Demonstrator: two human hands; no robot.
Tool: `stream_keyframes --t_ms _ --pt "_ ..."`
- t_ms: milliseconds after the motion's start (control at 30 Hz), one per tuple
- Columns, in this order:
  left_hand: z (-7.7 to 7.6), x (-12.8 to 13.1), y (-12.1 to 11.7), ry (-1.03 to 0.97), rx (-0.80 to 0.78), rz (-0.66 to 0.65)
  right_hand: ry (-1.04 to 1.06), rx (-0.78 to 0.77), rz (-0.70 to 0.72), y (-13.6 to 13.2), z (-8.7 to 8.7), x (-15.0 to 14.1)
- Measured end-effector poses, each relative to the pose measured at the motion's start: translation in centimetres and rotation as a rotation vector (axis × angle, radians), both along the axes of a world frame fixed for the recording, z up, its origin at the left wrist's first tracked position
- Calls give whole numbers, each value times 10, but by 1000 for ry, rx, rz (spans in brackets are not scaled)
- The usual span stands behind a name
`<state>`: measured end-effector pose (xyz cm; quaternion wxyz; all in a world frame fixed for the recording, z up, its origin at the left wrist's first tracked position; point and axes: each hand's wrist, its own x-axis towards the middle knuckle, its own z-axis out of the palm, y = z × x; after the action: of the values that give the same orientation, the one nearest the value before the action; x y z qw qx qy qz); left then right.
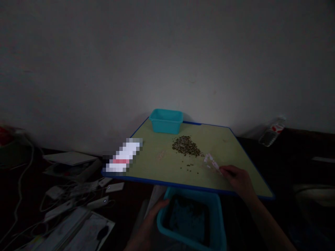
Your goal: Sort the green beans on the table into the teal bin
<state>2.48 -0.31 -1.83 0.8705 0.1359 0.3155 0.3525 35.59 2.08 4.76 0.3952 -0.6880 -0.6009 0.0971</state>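
My left hand (151, 218) grips the left rim of a teal plastic tub (217, 223) held below the table's near edge; the tub's inside looks dark. My right hand (237, 178) rests on the yellow-green tabletop (157, 167) with its fingers curled together beside a few small white pieces (211, 161); whether it holds any is unclear. A pile of small dark grains (187, 145) lies in the middle of the table, with some scattered grains nearer me.
A second teal tub (166, 120) stands at the table's far edge against the pale wall. A blurred white and red object (123, 157) lies on the table's left side. Cables and papers (68, 205) cover the dark floor left. A bottle (272, 131) lies at right.
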Motion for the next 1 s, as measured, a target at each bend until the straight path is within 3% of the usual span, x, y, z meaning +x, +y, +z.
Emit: stream_keyframes --t_ms 267,467,633,1000 --pt "25 -2 2 54 -5 56 -41 4 45 9 -7 -15" --pt "21 -4 2 34 4 23 -122 3 52 13 -8 -17" --pt "27 -3 2 3 -3 77 -187 -13 68 28 -4 -21" --pt "25 -5 4 -52 -64 20 -192 -44 126 49 -3 -30"
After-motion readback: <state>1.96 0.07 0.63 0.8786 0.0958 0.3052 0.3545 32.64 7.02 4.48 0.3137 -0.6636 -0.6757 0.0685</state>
